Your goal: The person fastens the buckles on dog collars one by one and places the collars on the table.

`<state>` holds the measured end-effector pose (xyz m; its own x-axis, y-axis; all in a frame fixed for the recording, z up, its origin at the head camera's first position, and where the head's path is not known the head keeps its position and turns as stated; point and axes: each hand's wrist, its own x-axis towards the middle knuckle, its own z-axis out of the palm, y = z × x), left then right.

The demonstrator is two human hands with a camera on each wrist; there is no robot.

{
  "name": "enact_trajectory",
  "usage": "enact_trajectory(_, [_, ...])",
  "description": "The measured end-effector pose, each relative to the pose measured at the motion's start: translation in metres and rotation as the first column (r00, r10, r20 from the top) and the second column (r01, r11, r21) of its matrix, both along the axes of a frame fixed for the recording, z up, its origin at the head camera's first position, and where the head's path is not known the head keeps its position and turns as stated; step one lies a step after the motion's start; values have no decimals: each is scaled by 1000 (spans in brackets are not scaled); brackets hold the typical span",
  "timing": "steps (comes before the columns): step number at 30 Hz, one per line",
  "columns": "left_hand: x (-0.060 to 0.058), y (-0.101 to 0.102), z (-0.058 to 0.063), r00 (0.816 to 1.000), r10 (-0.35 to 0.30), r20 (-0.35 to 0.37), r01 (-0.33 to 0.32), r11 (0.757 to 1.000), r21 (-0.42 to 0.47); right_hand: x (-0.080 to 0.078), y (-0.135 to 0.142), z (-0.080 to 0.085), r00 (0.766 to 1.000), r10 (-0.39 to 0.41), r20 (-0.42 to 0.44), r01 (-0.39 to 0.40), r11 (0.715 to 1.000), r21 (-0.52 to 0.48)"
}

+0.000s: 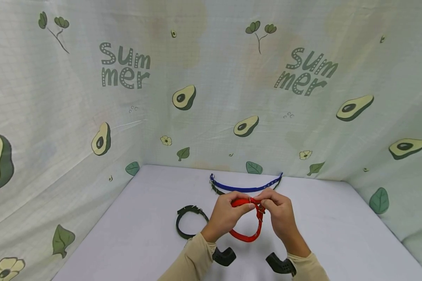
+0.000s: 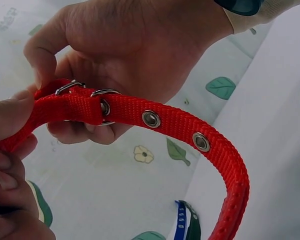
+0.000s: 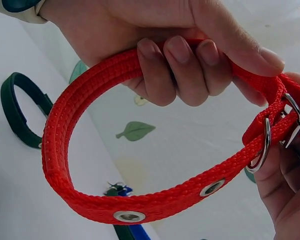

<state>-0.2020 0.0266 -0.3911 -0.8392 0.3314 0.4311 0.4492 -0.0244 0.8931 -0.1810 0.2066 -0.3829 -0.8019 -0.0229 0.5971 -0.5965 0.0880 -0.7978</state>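
A red dog collar (image 1: 246, 238) hangs as a loop between both hands, raised off the table. My left hand (image 1: 226, 214) curls its fingers round the strap, with the thumb lying along it towards the buckle (image 3: 293, 111). My right hand (image 1: 280, 214) pinches the collar at the buckle end. A metal D-ring (image 3: 266, 145) sits beside the buckle, and the strap there passes through the metalwork. Silver eyelets (image 2: 151, 119) line the strap. Part of the right fingers lies behind the collar in the left wrist view.
On the white table (image 1: 144, 242), a dark green collar (image 1: 178, 226) lies looped at the left, partly behind the left arm. A blue collar (image 1: 246, 190) stretches along the back, with a dark green one (image 1: 216, 189) beside it. A printed cloth (image 1: 211, 78) hangs behind.
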Motion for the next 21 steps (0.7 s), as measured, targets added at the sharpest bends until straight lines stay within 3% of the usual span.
enact_trajectory(16, [-1,-1,-2,1000,17,-22,-17,999,-27,0,0,-3,1000,7,15,-9,995,97])
enact_trajectory(21, [-1,-1,-1,999,44,-30,-45,998,-48,0,-3,-5,997,-30,68,24,996,84])
